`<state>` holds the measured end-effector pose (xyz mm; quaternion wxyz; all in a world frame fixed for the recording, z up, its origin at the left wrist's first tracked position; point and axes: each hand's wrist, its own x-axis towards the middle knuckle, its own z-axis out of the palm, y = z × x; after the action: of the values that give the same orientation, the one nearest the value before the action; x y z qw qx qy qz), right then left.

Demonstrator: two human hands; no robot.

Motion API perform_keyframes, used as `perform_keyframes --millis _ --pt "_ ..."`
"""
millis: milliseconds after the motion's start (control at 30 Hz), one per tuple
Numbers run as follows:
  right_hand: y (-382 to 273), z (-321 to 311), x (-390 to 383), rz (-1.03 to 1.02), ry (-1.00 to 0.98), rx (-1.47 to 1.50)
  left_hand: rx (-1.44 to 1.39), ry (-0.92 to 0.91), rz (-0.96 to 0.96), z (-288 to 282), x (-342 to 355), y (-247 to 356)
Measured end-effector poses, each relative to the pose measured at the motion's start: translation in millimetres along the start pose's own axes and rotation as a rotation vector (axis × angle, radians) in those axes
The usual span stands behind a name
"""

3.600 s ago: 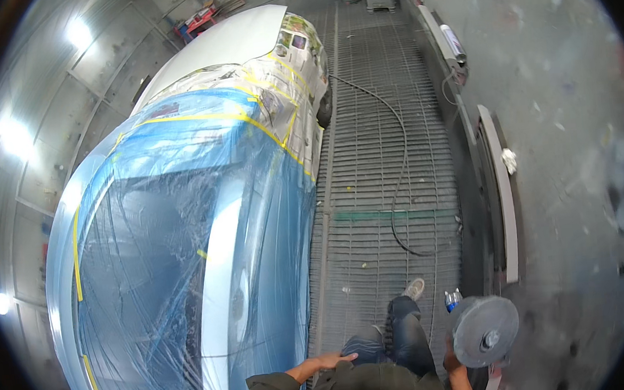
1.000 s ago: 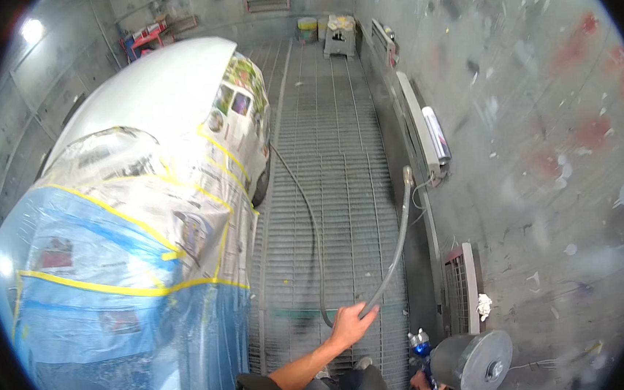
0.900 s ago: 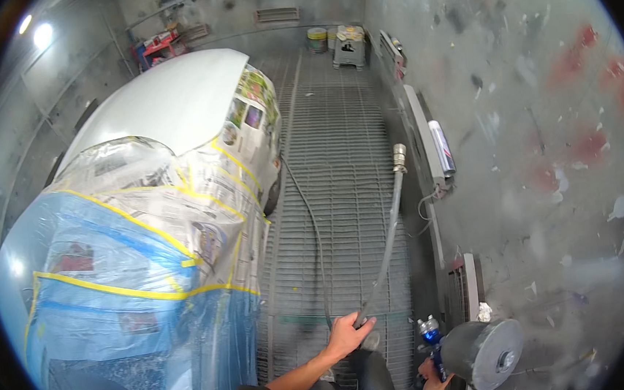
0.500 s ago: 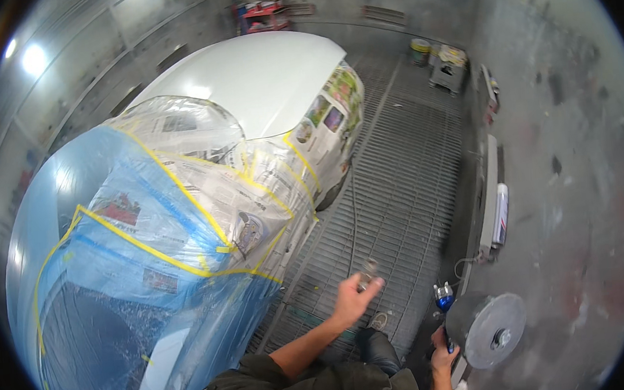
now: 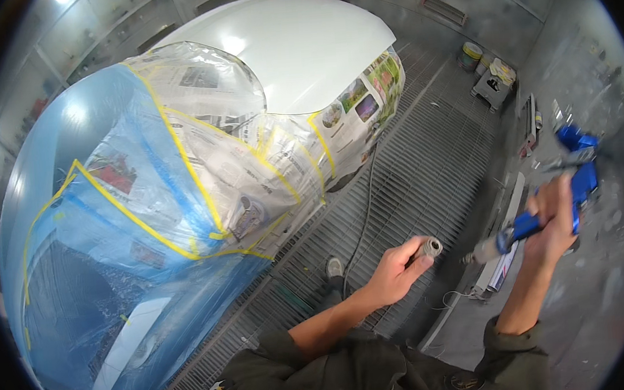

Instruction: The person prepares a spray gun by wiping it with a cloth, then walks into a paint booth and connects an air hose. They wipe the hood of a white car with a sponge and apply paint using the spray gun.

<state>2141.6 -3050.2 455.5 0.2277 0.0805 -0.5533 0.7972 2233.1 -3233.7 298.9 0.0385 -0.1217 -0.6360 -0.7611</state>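
Observation:
My left hand [image 5: 395,273] is closed around a metal air hose coupler [image 5: 431,246], its open end turned to the right. Across a small gap, my right hand [image 5: 549,224] grips a blue spray gun [image 5: 585,182] by its handle. A pale cylindrical fitting [image 5: 488,248] at the handle's end points at the coupler; the two are apart. The gun's upper part is smeared by motion. Along the grated floor runs a grey hose [image 5: 372,194], passing behind my left forearm; its join to the coupler is hidden.
A car with a bare white hood [image 5: 316,55] fills the left, masked with newspaper [image 5: 237,171], yellow tape and blue film [image 5: 77,287]. Metal grating [image 5: 426,157] covers the floor. Buckets [image 5: 470,56] and a grey box [image 5: 494,87] stand far right. A tube [image 5: 503,268] lies along the right wall.
The spray gun has come up off the right wall area in my right hand, near a grey disc before. My left hand has moved right with the coupler, and the view has shifted.

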Motion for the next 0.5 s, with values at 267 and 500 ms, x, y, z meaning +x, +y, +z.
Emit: perform_keyframes --millis 267,500 --pt "-40.4 90.7 109.0 -0.141 -0.214 0.218 -0.083 -0.042 0.128 -10.4 106.6 -23.9" --pt "-6.3 108.1 136.1 -0.084 -0.231 0.211 -0.088 -0.116 0.376 -24.7 160.7 -17.5"
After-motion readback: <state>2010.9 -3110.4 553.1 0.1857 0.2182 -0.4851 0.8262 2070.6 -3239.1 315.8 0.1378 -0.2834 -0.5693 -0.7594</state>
